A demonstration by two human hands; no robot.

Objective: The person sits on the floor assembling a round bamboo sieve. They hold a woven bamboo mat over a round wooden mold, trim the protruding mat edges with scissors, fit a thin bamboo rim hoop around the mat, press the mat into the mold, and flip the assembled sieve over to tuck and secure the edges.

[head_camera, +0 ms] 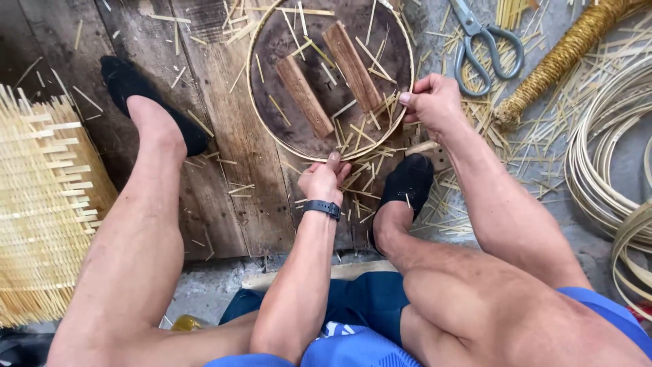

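Left hand and right hand, each grip pinched closed on the bamboo hoop, which lies on the plank floor; scissors near the right hand.

A single head-worn camera looks steeply down and forward from close above a seated person's knees, the plank floor filling the frame's centre.
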